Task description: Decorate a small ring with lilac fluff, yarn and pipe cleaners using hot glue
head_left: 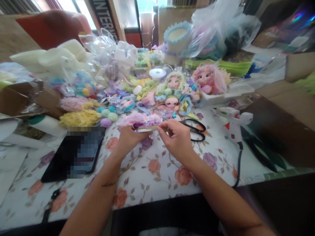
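Left hand [128, 137] and right hand [175, 137] both pinching fluffy purple-pink trim piece [140, 122], mid tabletop [157, 177], scissors [195, 129] just beyond right hand

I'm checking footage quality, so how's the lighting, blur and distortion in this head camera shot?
Head view: bright daylight from the windows washes out the top edge; wide-angle bend curves the table edge; the far clutter is soft, the hands and the pink fluffy piece they hold are fairly sharp; the tablet screen is pixelated.

White tablecloth [157, 177] with pink and purple roses, black scissors [197, 129], yellow pom-poms [78, 118], pink-haired doll [209, 78]
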Demonstrator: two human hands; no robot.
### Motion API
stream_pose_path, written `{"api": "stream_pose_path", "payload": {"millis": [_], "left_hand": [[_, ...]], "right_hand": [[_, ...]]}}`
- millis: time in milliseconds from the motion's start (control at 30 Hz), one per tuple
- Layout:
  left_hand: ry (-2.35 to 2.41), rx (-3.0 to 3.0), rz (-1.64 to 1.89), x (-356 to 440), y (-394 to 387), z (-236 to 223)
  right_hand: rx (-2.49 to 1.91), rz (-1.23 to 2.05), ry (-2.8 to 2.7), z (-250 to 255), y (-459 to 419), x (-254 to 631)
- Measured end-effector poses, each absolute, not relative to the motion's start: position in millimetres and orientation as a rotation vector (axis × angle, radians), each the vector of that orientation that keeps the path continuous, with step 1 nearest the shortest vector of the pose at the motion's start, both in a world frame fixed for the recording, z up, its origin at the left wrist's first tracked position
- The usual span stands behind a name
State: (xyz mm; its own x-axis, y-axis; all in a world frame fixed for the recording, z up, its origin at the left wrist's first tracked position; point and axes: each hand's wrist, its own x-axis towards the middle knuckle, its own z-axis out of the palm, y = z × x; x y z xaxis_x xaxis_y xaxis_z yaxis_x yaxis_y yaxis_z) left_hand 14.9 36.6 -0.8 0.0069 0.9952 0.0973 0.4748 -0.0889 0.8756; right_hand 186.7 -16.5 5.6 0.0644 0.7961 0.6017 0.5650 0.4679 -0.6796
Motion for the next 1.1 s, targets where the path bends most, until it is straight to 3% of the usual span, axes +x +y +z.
{"api": "stream_pose_path", "payload": {"millis": [633, 1100], "left_hand": [[1.333, 1.404, 1.055, 15.7, 34.8, -5.2], [0.89, 1.121, 1.125, 18.6, 34.5, -5.9]], "right_hand": [[-1.246, 0.572, -1.518, 5.1, -11.1, 198.2], [-1.1, 0.097, -1.649, 0.4, -19.2, 192.7]]}}
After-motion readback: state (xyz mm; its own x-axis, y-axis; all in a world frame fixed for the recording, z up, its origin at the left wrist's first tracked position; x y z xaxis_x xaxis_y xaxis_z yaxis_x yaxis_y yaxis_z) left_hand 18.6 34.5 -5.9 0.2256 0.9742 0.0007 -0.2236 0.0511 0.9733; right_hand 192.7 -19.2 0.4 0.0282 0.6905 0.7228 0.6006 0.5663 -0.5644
